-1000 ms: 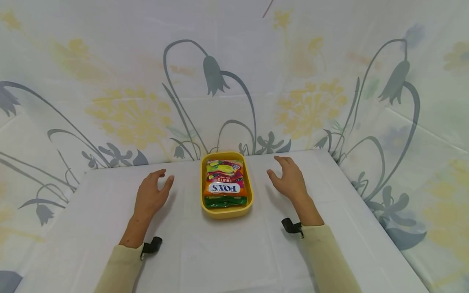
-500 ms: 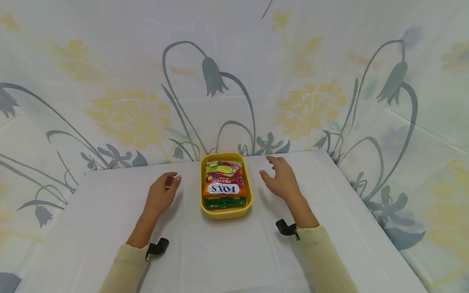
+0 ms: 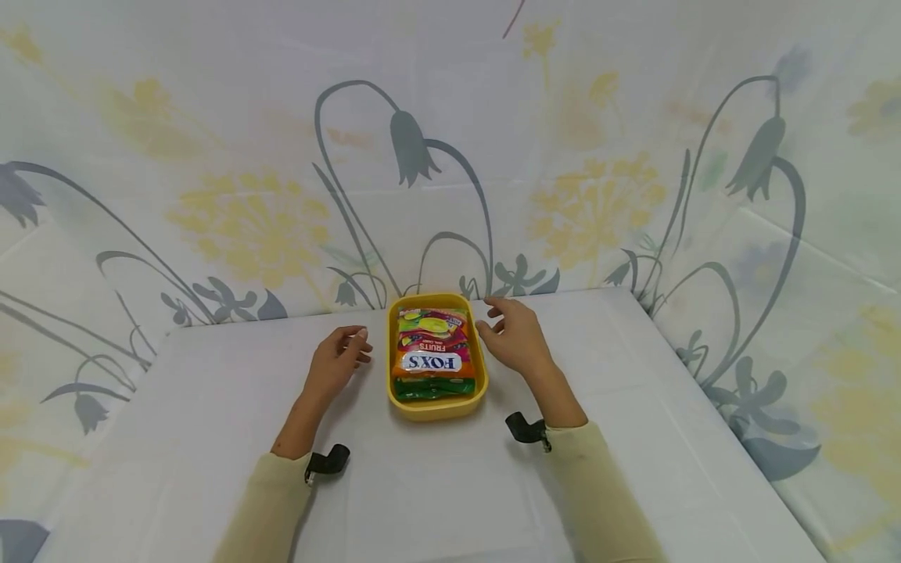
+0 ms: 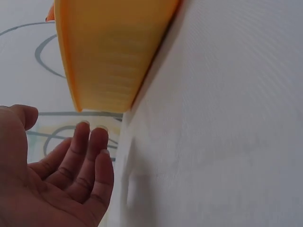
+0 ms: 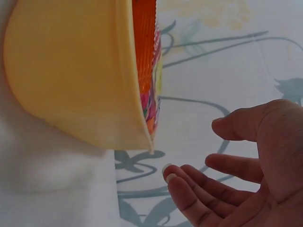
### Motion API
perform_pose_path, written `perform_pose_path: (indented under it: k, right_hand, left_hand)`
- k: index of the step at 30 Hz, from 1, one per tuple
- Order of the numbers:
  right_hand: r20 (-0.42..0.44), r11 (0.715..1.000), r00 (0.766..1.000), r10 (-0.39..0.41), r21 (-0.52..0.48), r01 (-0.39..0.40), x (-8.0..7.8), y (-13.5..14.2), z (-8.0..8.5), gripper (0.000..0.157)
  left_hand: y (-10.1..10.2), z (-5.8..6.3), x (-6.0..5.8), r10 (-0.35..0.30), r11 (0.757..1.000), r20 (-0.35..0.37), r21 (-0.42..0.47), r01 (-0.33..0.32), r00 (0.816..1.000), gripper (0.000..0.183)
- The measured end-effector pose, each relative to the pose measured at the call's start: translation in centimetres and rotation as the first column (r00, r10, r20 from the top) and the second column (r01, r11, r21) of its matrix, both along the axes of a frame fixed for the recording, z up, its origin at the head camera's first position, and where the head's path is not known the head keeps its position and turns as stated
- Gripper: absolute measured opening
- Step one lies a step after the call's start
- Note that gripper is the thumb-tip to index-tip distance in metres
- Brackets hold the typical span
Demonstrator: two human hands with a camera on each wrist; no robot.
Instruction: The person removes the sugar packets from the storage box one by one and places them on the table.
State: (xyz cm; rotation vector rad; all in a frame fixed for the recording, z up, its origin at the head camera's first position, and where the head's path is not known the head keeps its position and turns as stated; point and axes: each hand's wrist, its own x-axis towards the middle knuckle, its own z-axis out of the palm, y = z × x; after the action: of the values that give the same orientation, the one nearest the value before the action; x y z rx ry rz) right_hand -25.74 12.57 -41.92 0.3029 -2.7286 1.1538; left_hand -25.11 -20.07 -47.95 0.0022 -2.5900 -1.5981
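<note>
A yellow plastic tub [image 3: 436,410] stands on the table near its back edge. Inside lies a Fox's fruits candy bag [image 3: 434,344], orange and purple with a green end, its lettering upside down in the head view. My left hand [image 3: 336,361] is a short way left of the tub, fingers loosely bent and holding nothing. On the other side my right hand [image 3: 516,332] is close to the rim, thumb and fingers apart with nothing between them. In the left wrist view the tub's side wall [image 4: 113,52] rises beyond my fingertips; the right wrist view shows the candy bag [image 5: 150,94] above the rim.
A white cloth covers the table [image 3: 429,500]. Behind and at both sides stands a flower-printed curtain [image 3: 436,219]. Small black cameras are strapped at my left wrist [image 3: 328,460] and right wrist [image 3: 526,428].
Both hands have moved inward toward the tub, the left one to the right and the right one to the left. The tub and candy bag have stayed in place.
</note>
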Motion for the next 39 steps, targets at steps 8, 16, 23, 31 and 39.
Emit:
perform_pose_path:
  k: [8,16,23,31,39]
  right_hand:
    - [0.026,0.999,0.999,0.036,-0.026,-0.035,0.1,-2.3,0.2,0.047]
    - [0.03,0.995,0.995,0.094,0.021,-0.094,0.1,-4.1,0.0,0.048]
    - [0.11,0.993,0.992,0.069,0.085,-0.078,0.6,-5.2,0.6,0.051]
    - [0.259,0.987,0.957,0.127,0.066,-0.148,1.4,-6.0,1.1,0.059]
    - [0.295,0.995,0.954,0.052,0.069,-0.076,1.7,-7.0,0.2,0.072]
  left_hand:
    - [0.9,-1.0,-1.0,-0.044,0.991,0.038,0.13,0.039,0.998,0.047]
    - [0.6,-1.6,-1.0,-0.094,0.986,0.035,0.142,0.088,0.995,0.039]
    - [0.8,-1.9,-1.0,-0.123,0.977,0.011,0.178,0.119,0.992,0.041]
    - [1.0,-2.3,-1.1,-0.144,0.971,0.002,0.196,0.14,0.99,0.041]
    - [1.4,-2.4,-1.4,-0.154,0.971,0.006,0.188,0.15,0.988,0.043]
